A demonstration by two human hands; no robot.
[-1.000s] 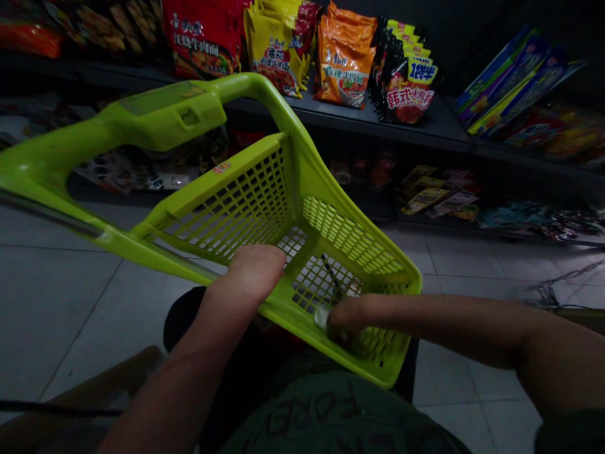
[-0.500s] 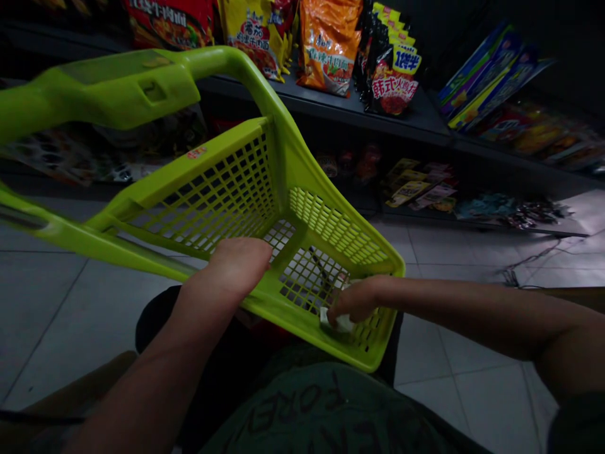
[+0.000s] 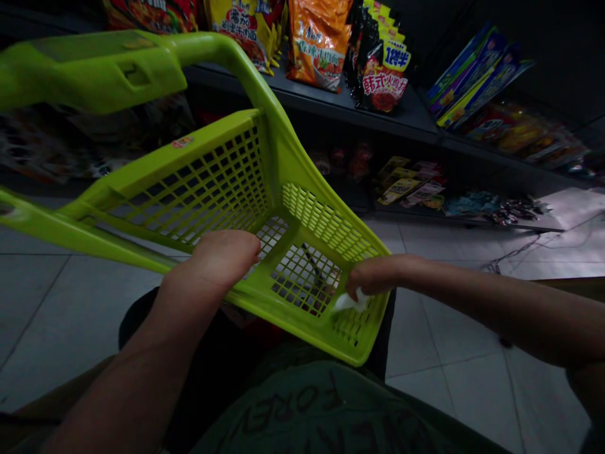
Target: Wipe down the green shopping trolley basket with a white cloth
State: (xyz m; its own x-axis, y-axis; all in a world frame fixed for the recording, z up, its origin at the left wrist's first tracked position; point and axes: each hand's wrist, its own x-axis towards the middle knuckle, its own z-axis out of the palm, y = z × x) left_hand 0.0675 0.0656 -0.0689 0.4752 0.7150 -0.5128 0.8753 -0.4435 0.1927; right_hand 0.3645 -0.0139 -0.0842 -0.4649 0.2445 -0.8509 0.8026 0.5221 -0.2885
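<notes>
A bright green plastic shopping cart, with a latticed basket and a long handle, stands tilted in front of my body. My left hand is closed over the near rim of its basket, fingers mostly hidden from above. Inside the basket's far right end, my right hand grips a crumpled white cloth or tissue, which hangs below the fingers near the lattice wall.
Behind the cart runs a dark shelf with orange noodle packs, yellow packs and black packs. Smaller packets lie on the lower level. Cables trail over the tiled floor at right.
My right hand has lifted slightly with the white cloth, away from the basket's near side. The whole view has shifted a little; my left hand keeps its place on the rim.
</notes>
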